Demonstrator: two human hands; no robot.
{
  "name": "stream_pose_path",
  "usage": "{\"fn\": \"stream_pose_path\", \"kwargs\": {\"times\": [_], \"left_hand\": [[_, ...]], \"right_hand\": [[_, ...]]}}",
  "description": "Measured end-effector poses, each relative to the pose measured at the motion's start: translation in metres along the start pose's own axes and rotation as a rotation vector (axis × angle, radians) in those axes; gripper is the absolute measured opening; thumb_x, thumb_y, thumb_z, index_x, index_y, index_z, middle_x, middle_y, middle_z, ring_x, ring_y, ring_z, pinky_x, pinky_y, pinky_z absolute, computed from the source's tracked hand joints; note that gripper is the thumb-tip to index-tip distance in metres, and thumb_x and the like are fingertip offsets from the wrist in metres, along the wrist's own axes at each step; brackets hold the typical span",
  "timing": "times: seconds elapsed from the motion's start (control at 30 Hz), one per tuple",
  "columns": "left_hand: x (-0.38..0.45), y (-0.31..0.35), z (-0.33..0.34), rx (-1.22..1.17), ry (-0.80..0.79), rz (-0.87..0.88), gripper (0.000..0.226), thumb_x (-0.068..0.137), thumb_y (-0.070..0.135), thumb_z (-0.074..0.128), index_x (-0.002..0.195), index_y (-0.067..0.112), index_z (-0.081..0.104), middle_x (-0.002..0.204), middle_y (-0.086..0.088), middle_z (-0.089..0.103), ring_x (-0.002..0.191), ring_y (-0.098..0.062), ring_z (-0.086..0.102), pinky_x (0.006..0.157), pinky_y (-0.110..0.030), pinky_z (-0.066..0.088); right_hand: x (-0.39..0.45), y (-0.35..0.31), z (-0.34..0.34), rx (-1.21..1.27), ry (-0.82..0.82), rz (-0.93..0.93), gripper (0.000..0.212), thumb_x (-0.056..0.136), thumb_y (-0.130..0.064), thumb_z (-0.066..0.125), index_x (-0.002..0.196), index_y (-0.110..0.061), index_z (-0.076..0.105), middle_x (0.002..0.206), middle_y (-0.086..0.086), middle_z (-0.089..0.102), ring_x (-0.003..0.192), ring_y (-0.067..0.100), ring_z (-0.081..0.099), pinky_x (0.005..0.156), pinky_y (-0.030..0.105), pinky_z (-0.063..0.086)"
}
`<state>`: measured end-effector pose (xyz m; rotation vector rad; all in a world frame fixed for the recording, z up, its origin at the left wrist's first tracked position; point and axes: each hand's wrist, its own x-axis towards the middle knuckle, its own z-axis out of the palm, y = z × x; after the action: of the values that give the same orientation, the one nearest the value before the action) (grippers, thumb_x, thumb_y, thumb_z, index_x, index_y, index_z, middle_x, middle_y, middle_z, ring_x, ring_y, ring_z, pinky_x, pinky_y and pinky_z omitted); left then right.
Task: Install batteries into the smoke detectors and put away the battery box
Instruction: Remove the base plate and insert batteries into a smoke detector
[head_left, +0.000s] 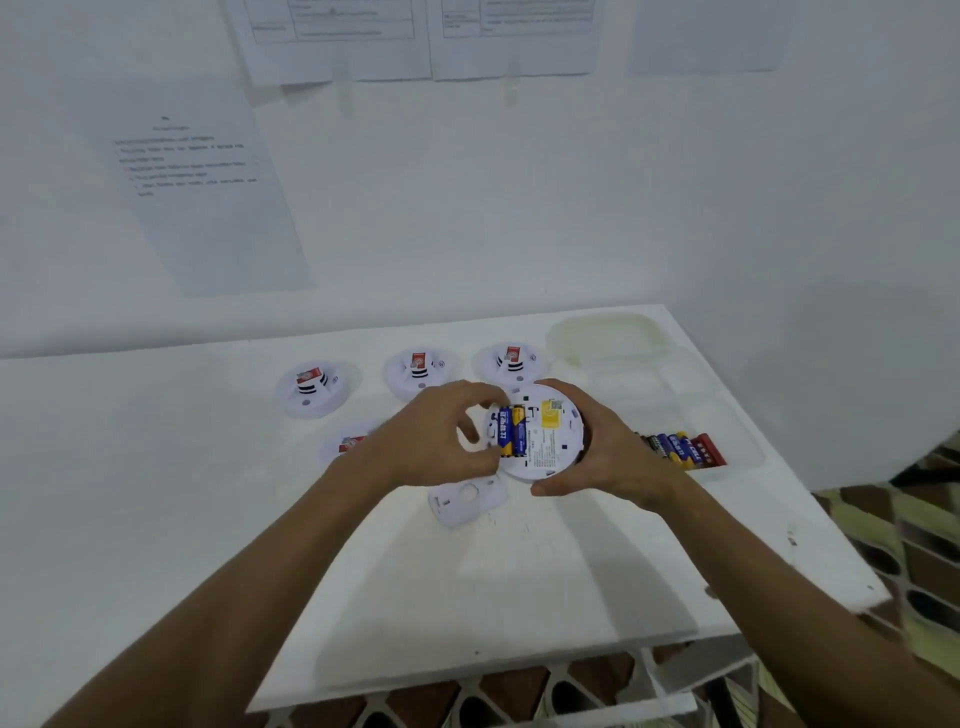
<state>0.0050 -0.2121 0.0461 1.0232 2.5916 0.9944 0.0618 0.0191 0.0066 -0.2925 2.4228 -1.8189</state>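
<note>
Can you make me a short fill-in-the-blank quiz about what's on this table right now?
1. The right hand grips the upturned ___, where two batteries sit.
2. The left hand has its fingers at the ___ compartment.
3. The clear battery box lies to the ___ of the held detector.

Missing words: smoke detector; battery; right

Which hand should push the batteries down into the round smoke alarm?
Probably the left hand. Its fingers are already at the blue batteries in the smoke detector, while the right hand grips the detector's rim and steadies it.
</note>
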Motion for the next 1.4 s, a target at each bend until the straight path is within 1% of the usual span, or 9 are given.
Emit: {"fn": "stream_pose_path", "kwargs": {"times": [0.4, 0.47, 0.7, 0.83, 0.9, 0.97, 1.07, 1.23, 1.4], "left_hand": [[0.052, 0.054, 0.021, 0.089, -0.012, -0.002, 0.055, 0.071, 0.025, 0.079, 0.122, 0.022, 0.059, 0.107, 0.006, 0.068, 0.09, -0.011, 0.066, 0.078, -0.029, 0.058], [0.064, 0.065, 0.03, 0.096, -0.009, -0.021, 0.055, 0.071, 0.026, 0.081, 0.122, 0.021, 0.06, 0.107, 0.006, 0.068, 0.091, -0.012, 0.065, 0.078, -0.029, 0.058], [0.113, 0.091, 0.062, 0.155, -0.007, -0.075, 0.047, 0.064, 0.031, 0.082, 0.106, 0.022, 0.062, 0.093, 0.005, 0.063, 0.078, -0.018, 0.064, 0.058, -0.044, 0.057], [0.133, 0.107, 0.076, 0.271, -0.024, -0.081, 0.036, 0.067, 0.033, 0.081, 0.092, 0.018, 0.06, 0.085, 0.006, 0.061, 0.077, -0.016, 0.06, 0.066, -0.039, 0.057], [0.138, 0.112, 0.08, 0.334, -0.024, -0.098, 0.033, 0.068, 0.032, 0.082, 0.081, 0.02, 0.054, 0.075, 0.012, 0.053, 0.07, -0.011, 0.054, 0.06, -0.029, 0.051], [0.141, 0.114, 0.083, 0.376, 0.004, -0.083, 0.038, 0.067, 0.033, 0.083, 0.069, 0.024, 0.046, 0.065, 0.015, 0.046, 0.059, -0.007, 0.047, 0.052, -0.018, 0.037], [0.144, 0.116, 0.085, 0.433, -0.002, -0.06, 0.048, 0.068, 0.036, 0.082, 0.061, 0.029, 0.035, 0.06, 0.016, 0.042, 0.053, -0.004, 0.043, 0.051, -0.014, 0.029], [0.148, 0.118, 0.088, 0.525, -0.036, -0.052, 0.04, 0.077, 0.04, 0.076, 0.071, 0.022, 0.04, 0.06, 0.011, 0.039, 0.055, -0.011, 0.041, 0.053, -0.013, 0.027], [0.149, 0.111, 0.093, 0.39, -0.042, -0.089, 0.036, 0.076, 0.038, 0.076, 0.091, 0.019, 0.05, 0.088, 0.003, 0.061, 0.076, -0.014, 0.058, 0.057, -0.013, 0.039]], "right_hand": [[-0.006, 0.008, -0.066, -0.061, 0.014, -0.039, 0.096, 0.058, 0.003, 0.092, 0.137, -0.025, 0.045, 0.121, -0.014, 0.063, 0.115, 0.008, 0.059, 0.085, 0.02, 0.054], [-0.007, 0.012, -0.083, -0.066, 0.015, -0.05, 0.098, 0.057, 0.002, 0.093, 0.138, -0.023, 0.045, 0.123, -0.01, 0.062, 0.115, 0.01, 0.059, 0.087, 0.022, 0.054], [-0.009, 0.03, -0.144, -0.078, -0.016, -0.112, 0.096, 0.057, 0.001, 0.093, 0.138, -0.02, 0.046, 0.126, -0.003, 0.061, 0.117, 0.019, 0.059, 0.096, 0.035, 0.055], [-0.008, 0.039, -0.168, -0.09, -0.039, -0.134, 0.094, 0.055, -0.001, 0.093, 0.136, -0.021, 0.049, 0.123, -0.004, 0.062, 0.114, 0.02, 0.061, 0.094, 0.037, 0.056], [-0.007, 0.044, -0.176, -0.099, -0.05, -0.141, 0.095, 0.055, -0.002, 0.094, 0.136, -0.022, 0.049, 0.122, -0.004, 0.063, 0.114, 0.021, 0.061, 0.093, 0.039, 0.056], [-0.005, 0.048, -0.181, -0.103, -0.059, -0.147, 0.095, 0.054, -0.003, 0.094, 0.136, -0.022, 0.049, 0.122, -0.003, 0.063, 0.114, 0.023, 0.06, 0.093, 0.041, 0.056], [-0.002, 0.053, -0.186, -0.116, -0.077, -0.149, 0.095, 0.054, -0.002, 0.094, 0.136, -0.022, 0.049, 0.122, -0.005, 0.063, 0.114, 0.021, 0.061, 0.092, 0.035, 0.056], [0.003, 0.058, -0.191, -0.116, -0.093, -0.155, 0.095, 0.054, -0.003, 0.094, 0.136, -0.023, 0.05, 0.121, -0.006, 0.063, 0.114, 0.02, 0.06, 0.091, 0.032, 0.056], [0.009, 0.058, -0.194, -0.116, -0.11, -0.157, 0.091, 0.056, 0.0, 0.093, 0.132, -0.027, 0.052, 0.119, -0.008, 0.063, 0.113, 0.018, 0.06, 0.088, 0.026, 0.056]]}}
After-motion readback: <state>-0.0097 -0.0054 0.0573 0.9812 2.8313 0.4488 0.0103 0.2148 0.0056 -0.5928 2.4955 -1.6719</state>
